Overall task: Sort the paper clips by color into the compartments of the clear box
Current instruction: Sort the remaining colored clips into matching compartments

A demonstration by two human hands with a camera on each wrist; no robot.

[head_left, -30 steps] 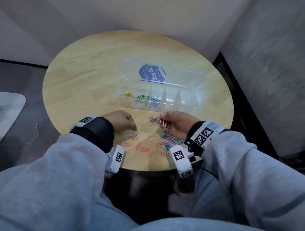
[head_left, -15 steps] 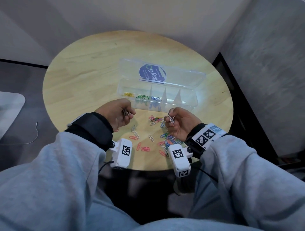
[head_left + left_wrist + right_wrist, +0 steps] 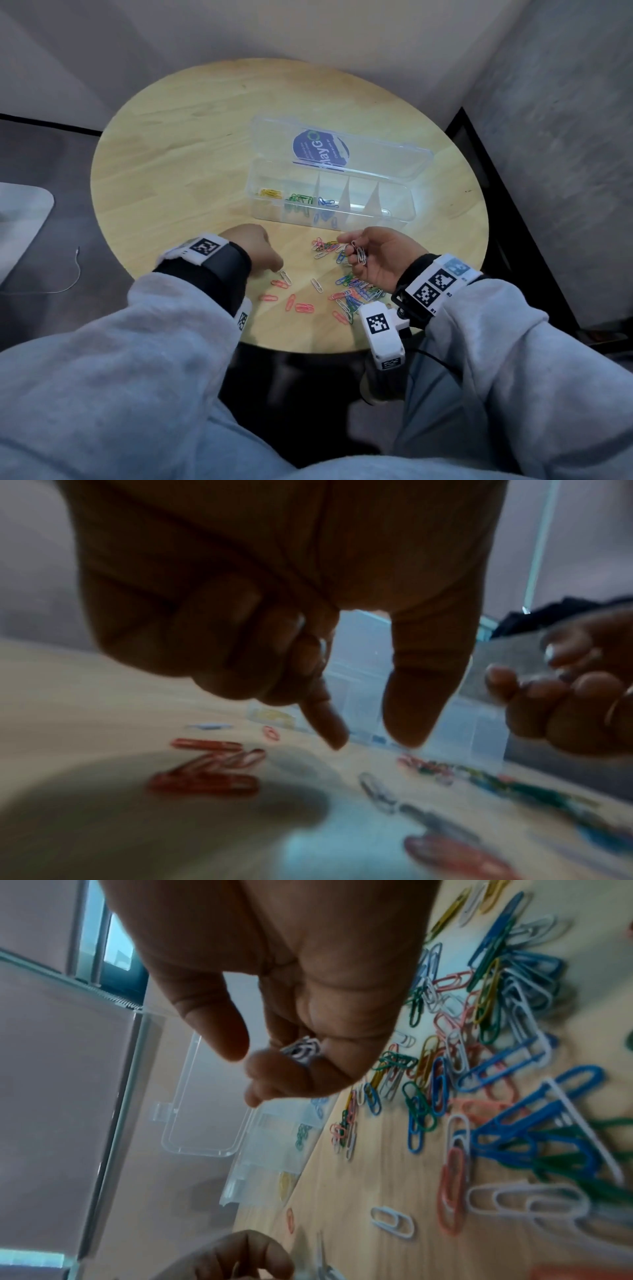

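The clear box (image 3: 394, 219) lies open mid-table; its left compartments hold yellow clips (image 3: 270, 193), green clips (image 3: 301, 200) and blue clips (image 3: 325, 202). My right hand (image 3: 352, 251) hovers in front of the box, palm up, and pinches a small bunch of white clips (image 3: 359, 255), also seen as white clips (image 3: 303, 1049) in the right wrist view. My left hand (image 3: 278, 269) is down at the table beside a loose white clip (image 3: 286, 277). In the left wrist view the left hand (image 3: 371, 741) has thumb and forefinger apart with nothing between them.
A mixed pile of clips (image 3: 356, 289) lies under my right wrist, a smaller cluster (image 3: 325, 246) sits near the box, and pink clips (image 3: 298, 306) are scattered near the round wooden table's front edge (image 3: 308, 346). The box lid (image 3: 376, 154) lies open behind.
My left hand, raised with a white clip half a second ago, has dropped back to the table and is empty. My right hand has turned palm up with the white clips.
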